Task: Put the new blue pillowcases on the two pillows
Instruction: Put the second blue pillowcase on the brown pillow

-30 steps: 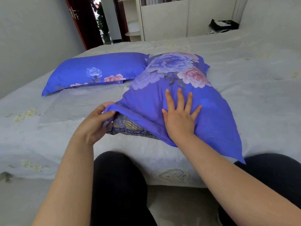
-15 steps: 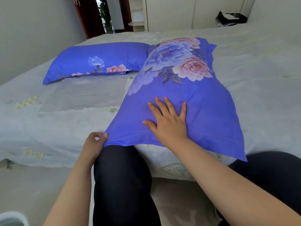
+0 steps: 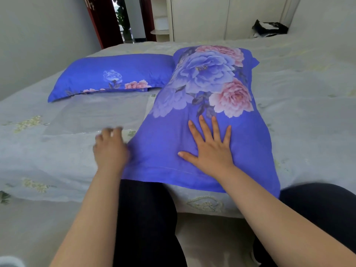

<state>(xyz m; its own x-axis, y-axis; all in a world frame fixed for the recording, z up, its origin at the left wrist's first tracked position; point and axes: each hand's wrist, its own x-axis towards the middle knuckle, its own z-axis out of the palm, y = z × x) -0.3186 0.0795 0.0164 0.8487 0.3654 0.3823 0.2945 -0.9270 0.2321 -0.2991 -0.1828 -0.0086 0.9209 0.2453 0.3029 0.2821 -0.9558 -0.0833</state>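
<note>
Pale floral-sheeted bed [image 3: 57, 151] under 2 blue pillows [image 3: 115, 74] [image 3: 221, 135], seemingly touching.

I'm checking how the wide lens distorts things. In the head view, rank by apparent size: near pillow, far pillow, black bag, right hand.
1. Near pillow
2. Far pillow, probably alike in real size, just farther
3. Right hand
4. Black bag, far off, so true size unsure

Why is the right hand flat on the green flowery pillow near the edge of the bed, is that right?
Not quite: the pillow is blue, not green. The head view shows the right hand lying flat, fingers spread, on the near blue flowery fabric pillow at the edge of the pale grey bed.
</note>
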